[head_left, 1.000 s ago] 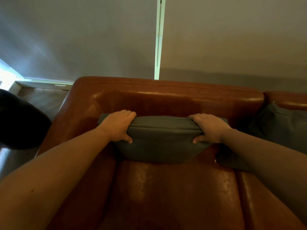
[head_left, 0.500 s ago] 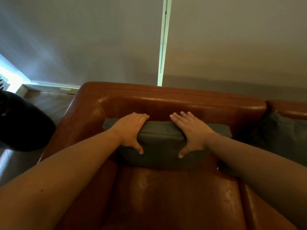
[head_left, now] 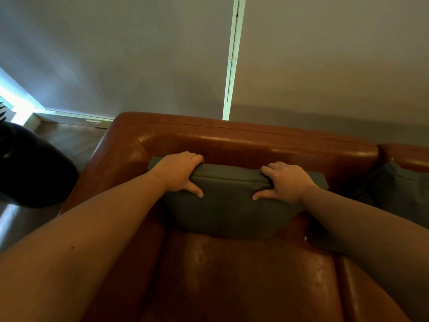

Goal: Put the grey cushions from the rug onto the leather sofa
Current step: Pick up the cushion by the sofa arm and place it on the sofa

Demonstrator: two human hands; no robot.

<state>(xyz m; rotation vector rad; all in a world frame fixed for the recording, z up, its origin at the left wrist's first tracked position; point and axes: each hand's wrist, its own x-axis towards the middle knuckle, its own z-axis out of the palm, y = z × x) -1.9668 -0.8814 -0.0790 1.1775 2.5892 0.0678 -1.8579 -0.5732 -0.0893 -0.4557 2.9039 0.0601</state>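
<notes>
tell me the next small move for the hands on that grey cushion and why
Probably let go and draw both hands back. The grey cushion already stands on the leather sofa seat, leaning against the backrest, with the left hand and right hand gripping its top edge. It looks settled, beside another cushion to the right.

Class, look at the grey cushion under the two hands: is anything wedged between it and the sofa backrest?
Nothing visible. The grey cushion leans directly against the leather sofa backrest, with the left hand and right hand gripping its top edge.
</notes>
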